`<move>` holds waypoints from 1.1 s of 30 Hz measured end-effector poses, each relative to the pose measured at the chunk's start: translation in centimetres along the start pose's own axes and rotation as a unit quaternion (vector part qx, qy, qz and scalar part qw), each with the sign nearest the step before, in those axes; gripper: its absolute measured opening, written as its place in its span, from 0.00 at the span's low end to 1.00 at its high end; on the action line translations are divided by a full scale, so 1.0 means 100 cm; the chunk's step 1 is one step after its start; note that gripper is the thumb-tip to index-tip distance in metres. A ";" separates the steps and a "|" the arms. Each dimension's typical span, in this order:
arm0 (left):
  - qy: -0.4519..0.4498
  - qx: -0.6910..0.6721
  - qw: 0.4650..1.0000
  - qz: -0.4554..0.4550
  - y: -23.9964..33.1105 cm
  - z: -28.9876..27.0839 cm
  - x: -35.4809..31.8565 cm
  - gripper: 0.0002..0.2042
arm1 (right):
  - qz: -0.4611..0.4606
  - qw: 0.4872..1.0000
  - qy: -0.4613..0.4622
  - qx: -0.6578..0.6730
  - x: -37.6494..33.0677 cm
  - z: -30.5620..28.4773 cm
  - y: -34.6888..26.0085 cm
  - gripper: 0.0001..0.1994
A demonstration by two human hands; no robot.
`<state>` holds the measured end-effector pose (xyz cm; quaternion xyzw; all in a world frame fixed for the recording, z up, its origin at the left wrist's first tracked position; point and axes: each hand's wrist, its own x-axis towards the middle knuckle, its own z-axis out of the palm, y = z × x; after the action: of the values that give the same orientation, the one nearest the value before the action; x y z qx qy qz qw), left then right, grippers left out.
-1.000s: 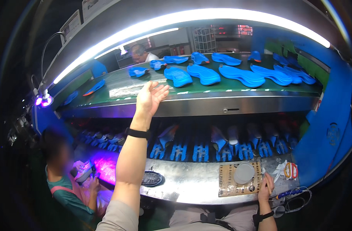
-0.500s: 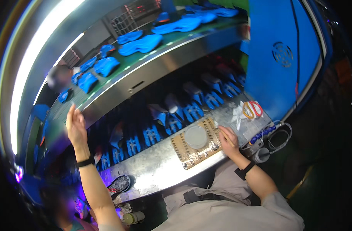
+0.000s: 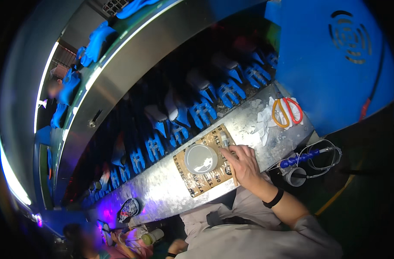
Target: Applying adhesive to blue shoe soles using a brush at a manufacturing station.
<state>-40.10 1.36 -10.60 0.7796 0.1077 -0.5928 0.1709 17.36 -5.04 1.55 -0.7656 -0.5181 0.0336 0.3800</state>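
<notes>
My right hand (image 3: 245,166) is closed round a brush (image 3: 226,140) with a pale wooden handle, low over the right side of a brown cardboard piece (image 3: 212,183). Its bristle end points away from me and rests on or just above the cardboard. Left of the brush stands a round, whitish tub (image 3: 200,159) with a glossy surface inside. My left hand (image 3: 178,246) is down by my lap at the lower edge, holding nothing I can see. Its fingers are too indistinct to read.
Scissors (image 3: 280,113) with orange and red handles lie on white paper on the metal bench (image 3: 162,190). A shoe (image 3: 128,209) sits farther left. Blue shoe holders (image 3: 203,113) line the bench's far side. A grey cup (image 3: 296,176) hangs right. Another person (image 3: 82,241) is at lower left.
My left hand has come down from the raised conveyor to my lap. My right hand has moved with the brush toward the tub. The view has turned and shifted.
</notes>
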 end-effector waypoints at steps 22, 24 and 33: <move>0.241 -0.314 0.905 -0.152 0.100 0.108 0.022 0.13 | -0.041 0.977 0.197 0.066 -0.015 0.001 0.008 0.21; 0.301 -0.303 0.881 -0.204 0.088 0.074 0.022 0.12 | -0.060 0.975 0.209 0.050 -0.027 -0.012 -0.006 0.21; 0.584 -0.224 0.776 -0.085 0.122 -0.154 0.053 0.17 | -0.188 0.971 -0.149 0.005 -0.166 -0.001 -0.012 0.12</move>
<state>-20.43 -3.94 -10.30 0.9034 0.3824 0.0046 0.1938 8.84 -18.45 -3.31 -0.6388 -0.7034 0.0777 0.3020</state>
